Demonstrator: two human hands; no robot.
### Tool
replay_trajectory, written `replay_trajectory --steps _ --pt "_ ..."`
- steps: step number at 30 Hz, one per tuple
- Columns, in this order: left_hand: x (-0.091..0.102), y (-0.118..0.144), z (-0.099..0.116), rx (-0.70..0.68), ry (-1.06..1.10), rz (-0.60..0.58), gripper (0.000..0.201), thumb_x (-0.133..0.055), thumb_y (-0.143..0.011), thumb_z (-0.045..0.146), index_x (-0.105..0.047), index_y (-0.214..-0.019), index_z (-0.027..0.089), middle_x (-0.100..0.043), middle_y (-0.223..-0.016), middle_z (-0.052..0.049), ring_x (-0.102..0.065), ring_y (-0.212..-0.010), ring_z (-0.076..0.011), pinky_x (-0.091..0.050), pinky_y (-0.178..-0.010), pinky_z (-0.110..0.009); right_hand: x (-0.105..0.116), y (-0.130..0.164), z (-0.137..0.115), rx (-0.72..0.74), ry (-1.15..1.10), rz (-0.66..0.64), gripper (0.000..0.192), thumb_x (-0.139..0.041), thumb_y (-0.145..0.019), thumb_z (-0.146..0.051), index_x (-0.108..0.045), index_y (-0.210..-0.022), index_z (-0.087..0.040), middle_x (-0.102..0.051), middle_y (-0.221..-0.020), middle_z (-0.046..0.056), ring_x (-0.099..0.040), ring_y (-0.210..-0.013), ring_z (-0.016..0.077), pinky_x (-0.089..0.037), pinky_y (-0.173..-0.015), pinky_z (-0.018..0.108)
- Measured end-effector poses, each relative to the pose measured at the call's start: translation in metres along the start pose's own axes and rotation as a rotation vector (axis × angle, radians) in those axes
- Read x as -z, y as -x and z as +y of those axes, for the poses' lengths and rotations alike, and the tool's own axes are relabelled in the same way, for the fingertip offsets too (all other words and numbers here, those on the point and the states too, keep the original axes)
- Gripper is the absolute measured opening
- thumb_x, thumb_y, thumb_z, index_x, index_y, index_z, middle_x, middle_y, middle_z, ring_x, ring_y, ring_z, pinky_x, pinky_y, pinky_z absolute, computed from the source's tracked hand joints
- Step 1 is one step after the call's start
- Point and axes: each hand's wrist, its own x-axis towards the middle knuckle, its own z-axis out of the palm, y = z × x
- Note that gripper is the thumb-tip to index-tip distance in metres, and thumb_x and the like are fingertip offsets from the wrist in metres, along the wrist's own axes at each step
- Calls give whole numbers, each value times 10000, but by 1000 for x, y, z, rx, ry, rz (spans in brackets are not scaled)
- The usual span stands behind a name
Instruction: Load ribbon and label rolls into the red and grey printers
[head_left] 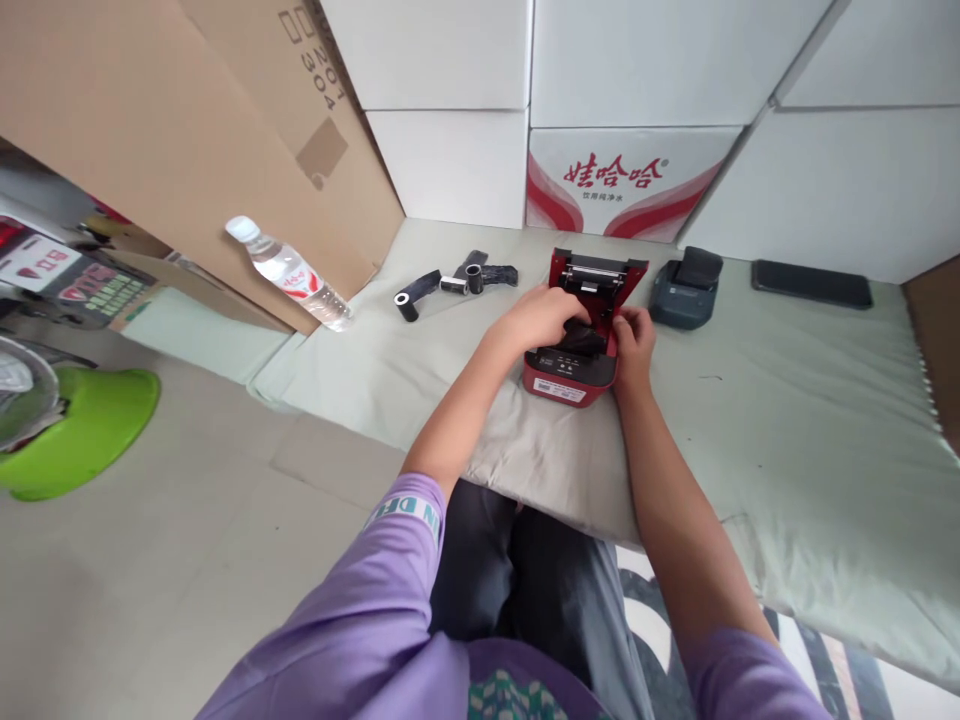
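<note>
Both hands cover the open bay of the red printer [574, 350], hiding what the fingers hold. At nine o'clock, a green stool [75, 430] is cut by the frame edge; print on the bottle [289, 272] label is too small to read.

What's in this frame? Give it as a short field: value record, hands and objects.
left hand: reaching into the open red printer
right hand: on the printer's right side
printer lid: open, tilted back
surface: pale green padded cloth
left of printer: black rolls
right of printer: dark grey printer, black phone
far left: water bottle leaning on cardboard
</note>
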Motion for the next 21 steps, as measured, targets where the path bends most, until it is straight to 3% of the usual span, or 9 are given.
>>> replay_trajectory --steps 5,8,11,15,18,21 --pt "30 27 21 -95 139 94 343 -793 -714 32 -881 -953 261 -825 -1054 -63 -728 -1192 -344 -374 -1298 -566 -2 -1 1 -6 -48 2 451 -783 -779 -656 -624 -936 -264 -663 -925 7 -618 -913 201 -557 -932 396" --pt "46 48 11 -97 350 246 423 -843 -734 70 -844 -1119 243 -791 -1206 -56 -700 -1285 -325 -397 -1303 -558 -3 -1 1 -8 -48 4 471 -782 -773 -678 -626 -941 -267 -660 -938 19 -616 -923 213 -561 -940 415" --pt "58 66 -28 32 488 592 480 -870 -786 160 -754 -1244 249 -733 -1255 -45 -677 -1356 -298 -495 -1239 -493 -3 -2 2 -14 -47 4 480 -779 -765 -695 -627 -938 -273 -653 -928 15 -613 -905 213 -565 -932 420" --pt "68 80 -98 234 260 1010 362 -783 -872 149 -656 -1201 231 -725 -1197 -51 -736 -1204 -218 -580 -1116 -372 -3 -2 2 -21 -59 -7 472 -779 -764 -687 -625 -930 -273 -639 -913 13 -600 -888 210 -553 -904 403" --pt "70 86 -128 351 93 1038 336 -772 -870 129 -621 -1154 227 -737 -1154 -33 -745 -1086 -174 -594 -1030 -314 -3 -2 1 -11 -56 -8 440 -775 -780 -654 -626 -927 -267 -620 -912 16 -591 -887 207 -537 -906 397" --pt "69 90 -132 393 24 924 340 -780 -857 141 -643 -1157 222 -758 -1111 -26 -742 -1012 -167 -590 -984 -306 -3 -3 1 -16 -55 -3 430 -769 -778 -646 -622 -924 -268 -608 -903 9 -591 -879 206 -535 -923 408"
